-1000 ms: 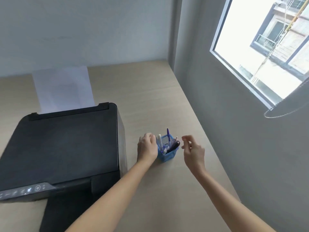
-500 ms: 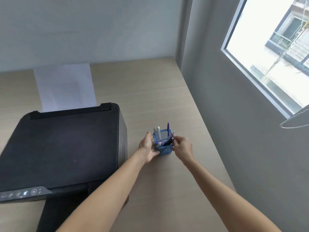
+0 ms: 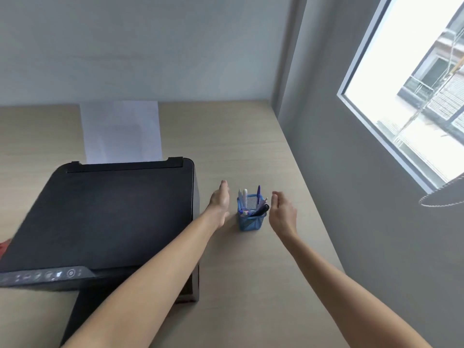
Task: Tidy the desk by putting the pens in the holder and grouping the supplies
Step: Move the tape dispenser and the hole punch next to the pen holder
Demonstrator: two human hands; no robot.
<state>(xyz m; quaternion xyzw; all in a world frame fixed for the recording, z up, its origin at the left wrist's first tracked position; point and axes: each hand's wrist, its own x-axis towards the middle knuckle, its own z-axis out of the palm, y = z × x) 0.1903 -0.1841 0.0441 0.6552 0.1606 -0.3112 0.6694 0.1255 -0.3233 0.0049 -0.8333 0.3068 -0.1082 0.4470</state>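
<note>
A blue mesh pen holder (image 3: 251,221) stands upright on the light wooden desk (image 3: 251,272), right of the printer. Several pens (image 3: 253,203) stick out of it, white ones at the left, a blue one upright, a dark one leaning right. My left hand (image 3: 221,203) is just left of the holder, fingers straight and apart from it. My right hand (image 3: 282,213) is just right of the holder, fingers loosely spread. Neither hand touches the holder or holds anything.
A black printer (image 3: 105,217) fills the left of the desk, with a white sheet (image 3: 121,131) standing in its rear feed. A grey wall (image 3: 376,222) borders the desk's right edge, with a window (image 3: 414,84) above. Something red (image 3: 3,247) peeks in at the far left.
Both hands gripped the holder half a second ago. They have since let go and drawn apart to either side. The holder stands on its own.
</note>
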